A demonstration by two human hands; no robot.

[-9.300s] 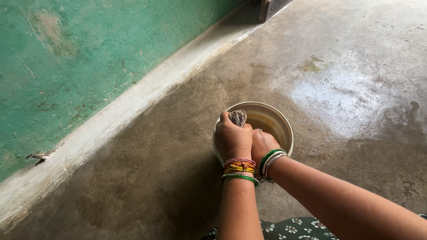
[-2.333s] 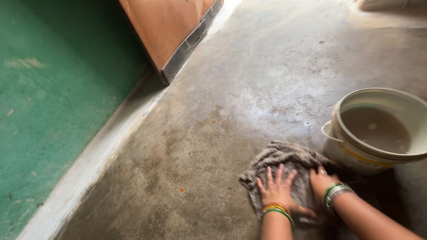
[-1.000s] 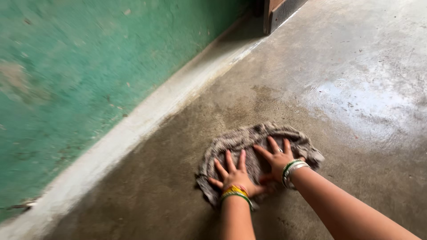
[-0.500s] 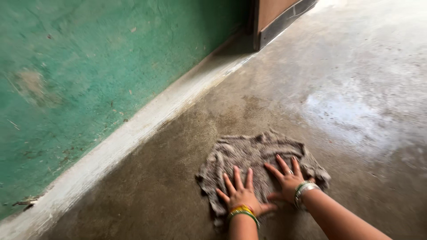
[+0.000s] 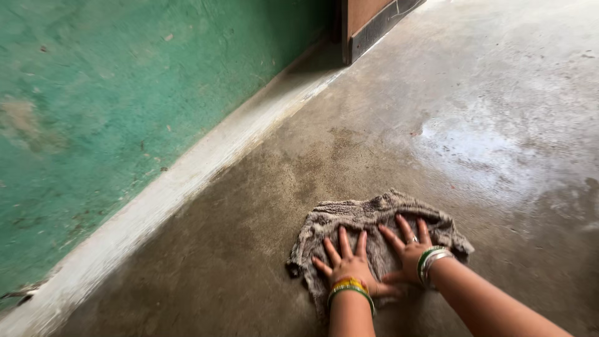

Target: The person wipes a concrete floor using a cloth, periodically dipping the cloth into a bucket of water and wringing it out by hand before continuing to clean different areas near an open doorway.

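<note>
A grey-brown wet rag point(image 5: 349, 218) lies spread flat on the concrete floor point(image 5: 474, 81). My left hand point(image 5: 348, 265) presses down on its near left part with fingers spread, yellow and green bangles at the wrist. My right hand point(image 5: 407, 249) lies flat on the rag beside it, fingers apart, green and white bangles at the wrist. Both palms rest on the cloth; neither hand grips it.
A green painted wall point(image 5: 125, 93) runs along the left, with a pale skirting strip point(image 5: 187, 181) at its foot. A brown door point(image 5: 368, 19) stands at the top. The floor looks damp and darker around the rag, shinier at the right.
The rag and both hands have slid toward me and slightly right across the floor since a second ago. The bucket seen earlier is out of view.
</note>
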